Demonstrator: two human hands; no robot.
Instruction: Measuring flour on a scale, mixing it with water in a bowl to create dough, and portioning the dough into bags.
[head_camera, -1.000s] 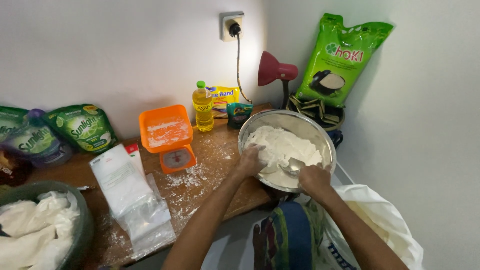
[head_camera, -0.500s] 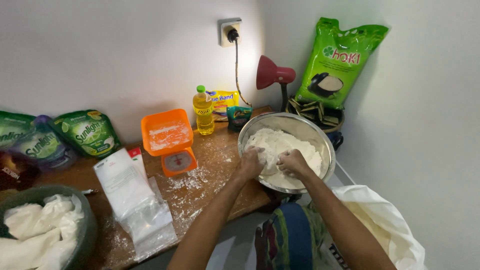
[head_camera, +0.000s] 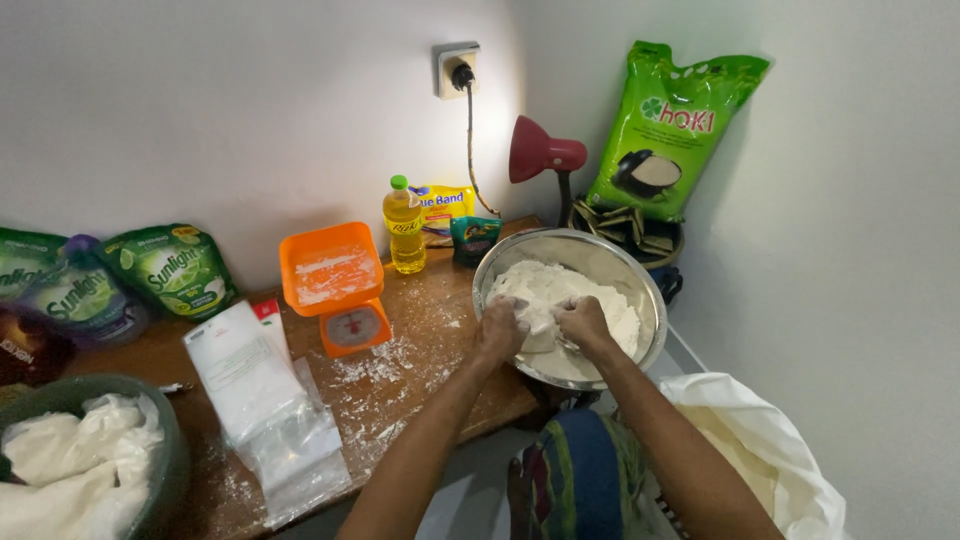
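Note:
A large metal bowl (head_camera: 650, 290) at the right end of the wooden table holds a white mass of flour dough (head_camera: 560, 285). Both of my hands are inside the bowl, side by side. My left hand (head_camera: 502, 330) presses into the near left part of the dough. My right hand (head_camera: 583, 322) grips a lump of the same dough just beside it, fingers curled into it. Both hands are dusted with flour.
An orange kitchen scale (head_camera: 335, 285) stands mid-table, a yellow oil bottle (head_camera: 404, 227) behind it. Flat plastic bags (head_camera: 265, 410) lie on the floured wood. A green tub with white dough (head_camera: 165, 450) sits bottom left. A red lamp (head_camera: 545, 155), green pouches (head_camera: 170, 268) and a white sack (head_camera: 770, 440) surround.
My right hand has moved left from the bowl's near right edge to the middle, next to my left hand. Both now press the dough together.

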